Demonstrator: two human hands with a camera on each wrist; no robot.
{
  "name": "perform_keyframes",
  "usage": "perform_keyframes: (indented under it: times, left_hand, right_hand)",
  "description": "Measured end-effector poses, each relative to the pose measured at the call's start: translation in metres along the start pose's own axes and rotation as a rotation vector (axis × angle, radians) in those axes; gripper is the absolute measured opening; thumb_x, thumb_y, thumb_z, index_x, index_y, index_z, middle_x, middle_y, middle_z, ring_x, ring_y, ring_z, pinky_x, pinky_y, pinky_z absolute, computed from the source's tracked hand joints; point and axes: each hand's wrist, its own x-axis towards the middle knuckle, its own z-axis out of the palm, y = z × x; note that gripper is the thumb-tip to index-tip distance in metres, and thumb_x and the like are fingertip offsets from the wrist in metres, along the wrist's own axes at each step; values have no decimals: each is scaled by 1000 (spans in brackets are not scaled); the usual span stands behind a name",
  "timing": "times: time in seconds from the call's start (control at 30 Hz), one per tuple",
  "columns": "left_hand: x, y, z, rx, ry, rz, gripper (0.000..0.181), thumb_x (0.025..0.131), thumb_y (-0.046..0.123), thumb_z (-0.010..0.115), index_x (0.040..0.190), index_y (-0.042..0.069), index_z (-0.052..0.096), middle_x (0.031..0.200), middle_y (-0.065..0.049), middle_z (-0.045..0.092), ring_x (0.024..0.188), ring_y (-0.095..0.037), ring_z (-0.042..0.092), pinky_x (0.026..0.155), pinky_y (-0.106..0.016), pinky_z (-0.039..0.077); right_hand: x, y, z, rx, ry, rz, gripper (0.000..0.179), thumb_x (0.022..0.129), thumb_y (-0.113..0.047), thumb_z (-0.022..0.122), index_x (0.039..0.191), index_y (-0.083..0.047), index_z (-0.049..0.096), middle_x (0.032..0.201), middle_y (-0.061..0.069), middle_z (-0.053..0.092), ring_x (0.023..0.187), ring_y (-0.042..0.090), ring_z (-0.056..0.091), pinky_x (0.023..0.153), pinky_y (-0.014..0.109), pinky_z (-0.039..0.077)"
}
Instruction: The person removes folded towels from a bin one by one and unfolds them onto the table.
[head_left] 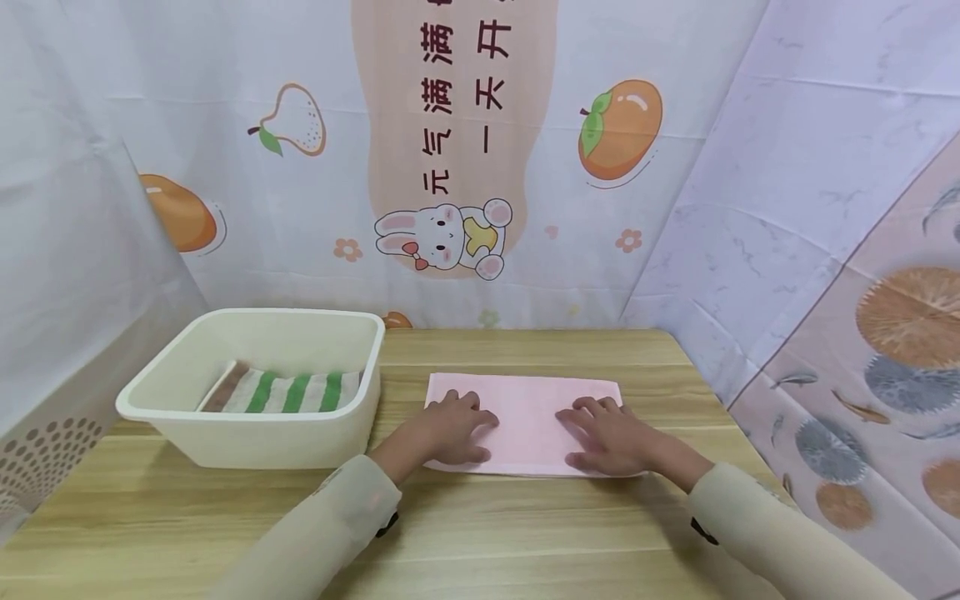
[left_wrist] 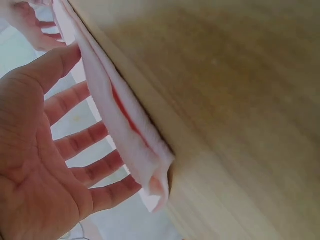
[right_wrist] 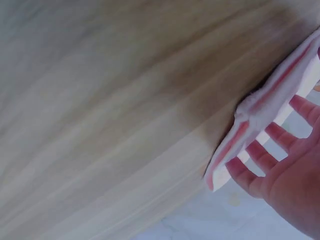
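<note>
Pale sleeves (head_left: 318, 525) nearest us, extending over bench (head_left: 480, 533). Folded pink cloth (head_left: 525, 412) lies flat on bench, partly beneath both hands, its middle bare between them. We note left hand (head_left: 452, 429) on left end, right hand (head_left: 611, 436) on right end; both spread wide, fingers touching cloth. Near edge shows layered folds. White basin (head_left: 277, 442) stands left of left hand, striped cloth (head_left: 296, 393) inside.

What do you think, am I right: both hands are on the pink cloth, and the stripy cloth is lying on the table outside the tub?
Not quite: the stripy cloth isn't outside the tub. The head view shows it lying inside. The left hand and right hand are both on the pink cloth, as you said.
</note>
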Motion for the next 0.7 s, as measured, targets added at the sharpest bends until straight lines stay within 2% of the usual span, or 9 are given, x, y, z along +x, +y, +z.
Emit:
perform_keyframes:
  times: [0.27, 0.47, 0.7]
  left_hand:
    - [-15, 7, 0, 26, 5, 49, 52, 90, 51, 73, 137, 31, 64, 125, -3, 57, 103, -25, 50, 77, -42, 48]
    - [-23, 11, 1, 70, 13, 80, 52, 90, 53, 72, 137, 33, 63, 125, -2, 57, 101, -24, 50, 73, -40, 47]
    - [-36, 15, 5, 98, 21, 118, 51, 90, 53, 73, 136, 32, 64, 122, -1, 58, 101, -22, 51, 71, -37, 47]
  right_hand:
    - [-11, 6, -2, -11, -16, -78, 73, 96, -59, 60, 151, -12, 48, 145, 19, 48, 126, 43, 46, 99, 75, 36]
    - [-22, 5, -2, -17, 14, -125, 74, 94, -60, 63, 149, -13, 50, 142, 17, 51, 123, 40, 48, 95, 70, 42]
    - [-32, -2, -2, -8, 13, -148, 75, 93, -62, 63, 149, -13, 51, 143, 17, 51, 124, 42, 49, 93, 72, 41]
